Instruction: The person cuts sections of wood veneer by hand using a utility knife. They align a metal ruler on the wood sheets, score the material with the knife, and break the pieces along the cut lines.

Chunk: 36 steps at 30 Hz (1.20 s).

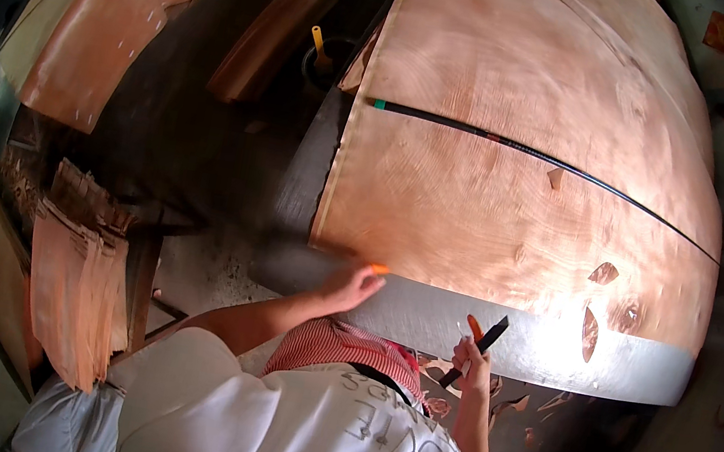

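- White shirt (253,419) cloth is caught in the closest foreground, with dark lettering carried across it.
- Past the shirt, a grey metal bench (405,315) is spread wide, its near margin left bare as a bright strip.
- Most of the bench is covered by a reddish-tan wood sheet (443,201), the piece being worked on, laid flat with its near edge short of the bench's rim.
- Thin wood pieces are piled in a ragged stack (78,293) at left, well apart from the bench.
- Across the wood sheet, a slim black rod (528,150) with a green end is laid.
- By the sheet's near left corner, the left hand (346,290) is placed; an orange piece (380,269) is seen at its fingers, but whether it is gripped or worn cannot be told.
- Near the bench's rim, a black knife-like tool (491,334) is gripped in the closed fingers of the right hand (475,365), a second orange piece (473,327) beside it.
- Judged by these poses, the near edge is being readied for trimming; for the next move, the sheet would need to be steadied and the tool brought to it.
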Available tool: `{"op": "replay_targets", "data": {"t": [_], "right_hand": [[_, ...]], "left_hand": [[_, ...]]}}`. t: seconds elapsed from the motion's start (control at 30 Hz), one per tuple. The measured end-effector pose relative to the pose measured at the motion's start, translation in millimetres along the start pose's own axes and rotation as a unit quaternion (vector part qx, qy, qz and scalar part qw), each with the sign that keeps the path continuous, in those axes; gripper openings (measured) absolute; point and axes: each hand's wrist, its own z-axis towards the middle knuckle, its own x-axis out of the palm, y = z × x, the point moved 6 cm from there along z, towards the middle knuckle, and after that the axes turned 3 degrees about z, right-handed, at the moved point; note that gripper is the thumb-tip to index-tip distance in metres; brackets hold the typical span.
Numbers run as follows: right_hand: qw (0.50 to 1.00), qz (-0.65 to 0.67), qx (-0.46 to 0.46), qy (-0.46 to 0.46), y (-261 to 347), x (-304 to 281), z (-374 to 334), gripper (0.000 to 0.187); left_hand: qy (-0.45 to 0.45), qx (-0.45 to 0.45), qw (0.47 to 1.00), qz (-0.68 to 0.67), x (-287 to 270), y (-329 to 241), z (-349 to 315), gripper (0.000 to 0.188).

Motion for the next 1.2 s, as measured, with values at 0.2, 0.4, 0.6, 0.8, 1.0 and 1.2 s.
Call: {"op": "replay_targets", "data": {"t": [0.2,0.4,0.6,0.8,1.0,1.2], "right_hand": [[0.964,0.067,-0.25,0.058,72,173,5,0.043],[0.915,0.038,-0.402,0.022,92,242,-3,0.038],[0.883,0.133,-0.443,0.078,48,277,-34,0.036],[0.838,0.302,-0.43,0.146,43,280,-39,0.033],[0.764,0.398,-0.382,0.335,16,312,-6,0.04],[0.848,0.382,-0.214,0.3,-54,410,107,0.011]], "left_hand": [[0.331,-0.354,0.611,-0.626,107,-76,-33,0.059],[0.37,-0.155,0.531,-0.746,63,-175,-70,0.064],[0.28,-0.121,0.62,-0.723,-15,-152,-111,0.079],[0.277,-0.065,0.57,-0.771,-96,-135,-128,0.086],[0.261,0.003,0.586,-0.767,-219,-78,-90,0.089],[0.262,0.04,0.727,-0.633,-343,7,-35,0.087]]}}
